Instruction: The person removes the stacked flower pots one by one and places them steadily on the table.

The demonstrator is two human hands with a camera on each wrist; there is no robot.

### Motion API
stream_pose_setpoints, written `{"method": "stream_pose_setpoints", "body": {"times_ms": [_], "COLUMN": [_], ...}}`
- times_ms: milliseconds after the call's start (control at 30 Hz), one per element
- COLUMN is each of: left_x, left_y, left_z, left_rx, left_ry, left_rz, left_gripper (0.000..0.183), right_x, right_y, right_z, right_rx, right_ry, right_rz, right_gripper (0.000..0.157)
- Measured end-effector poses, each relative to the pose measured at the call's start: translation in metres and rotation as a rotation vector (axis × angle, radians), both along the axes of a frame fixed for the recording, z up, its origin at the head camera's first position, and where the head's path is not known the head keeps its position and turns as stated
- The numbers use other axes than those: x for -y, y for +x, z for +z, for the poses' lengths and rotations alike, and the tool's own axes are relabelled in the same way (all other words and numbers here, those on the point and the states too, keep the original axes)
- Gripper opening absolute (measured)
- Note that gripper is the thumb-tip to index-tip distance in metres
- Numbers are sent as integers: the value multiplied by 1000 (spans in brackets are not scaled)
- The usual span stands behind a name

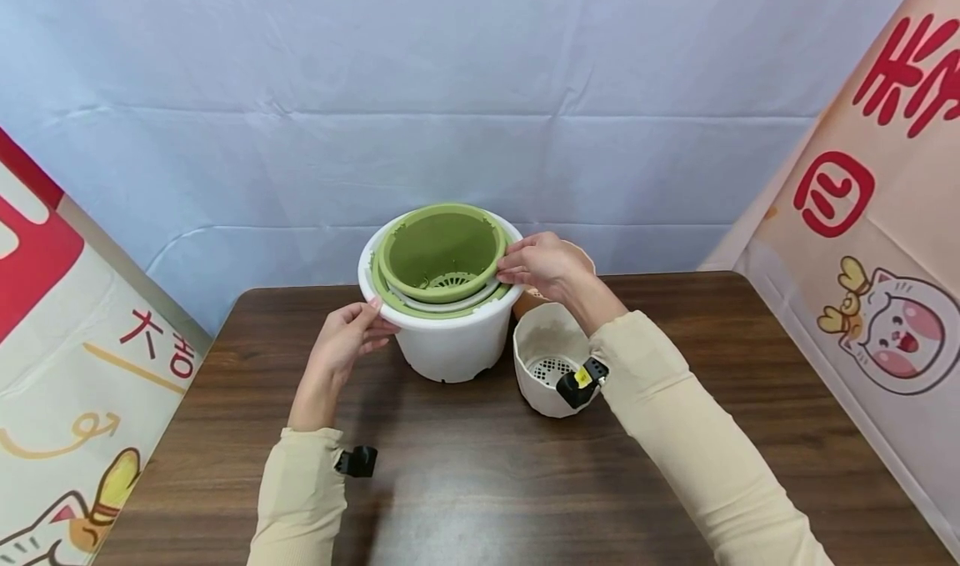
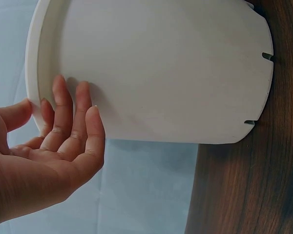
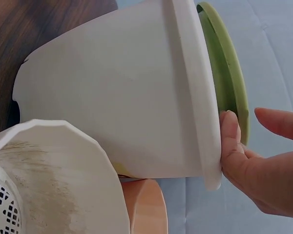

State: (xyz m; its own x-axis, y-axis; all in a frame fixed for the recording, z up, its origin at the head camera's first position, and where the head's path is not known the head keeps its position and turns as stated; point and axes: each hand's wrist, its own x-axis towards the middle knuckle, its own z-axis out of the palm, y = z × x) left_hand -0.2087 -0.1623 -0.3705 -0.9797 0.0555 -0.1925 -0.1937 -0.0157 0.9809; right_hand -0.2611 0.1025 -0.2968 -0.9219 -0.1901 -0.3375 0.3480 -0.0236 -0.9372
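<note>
A large white flowerpot (image 1: 450,349) stands on the table with other pots nested in it. Topmost is a green flowerpot (image 1: 442,245) with a slotted base, sitting above a greyish rim and a second green rim (image 1: 377,279). My left hand (image 1: 347,333) pinches the white pot's rim at its left front, thumb on the edge and fingers curled beneath. My right hand (image 1: 542,262) is at the right side of the nest; in the right wrist view its fingertips touch beside the top green pot's rim (image 3: 237,80), while the thumb stands apart from it.
Right of the white pot is a cream faceted pot (image 1: 553,341) with a perforated base. An orange-brown pot (image 1: 527,302) stands behind it, partly hidden by my right hand. The wooden table (image 1: 465,483) meets a pale cloth backdrop (image 1: 420,132) at its far edge.
</note>
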Motion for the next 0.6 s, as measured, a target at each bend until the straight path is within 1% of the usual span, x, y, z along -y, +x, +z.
{"method": "stream_pose_setpoints", "body": {"times_ms": [67,133,200,367,600], "left_x": [0,0,0,-1,-1], "left_y": [0,0,0,0,0], "left_z": [0,0,0,-1,-1], "left_rx": [0,0,-1,0,-1], "left_ry": [0,2,4,7,9], "left_rz": [0,1,2,3,6], "left_gripper": [33,33,32,31,29], "right_x": [0,0,1,3,6], "right_y": [0,0,-1,-2,-1], "right_z": [0,1,1,0,1], "right_rx": [6,14,22,27,23], "right_ry": [-8,-15,-20,-14,-9], "right_rz": [-3,-6,-12,-24,-51], "right_gripper": [34,36,32,15,11]}}
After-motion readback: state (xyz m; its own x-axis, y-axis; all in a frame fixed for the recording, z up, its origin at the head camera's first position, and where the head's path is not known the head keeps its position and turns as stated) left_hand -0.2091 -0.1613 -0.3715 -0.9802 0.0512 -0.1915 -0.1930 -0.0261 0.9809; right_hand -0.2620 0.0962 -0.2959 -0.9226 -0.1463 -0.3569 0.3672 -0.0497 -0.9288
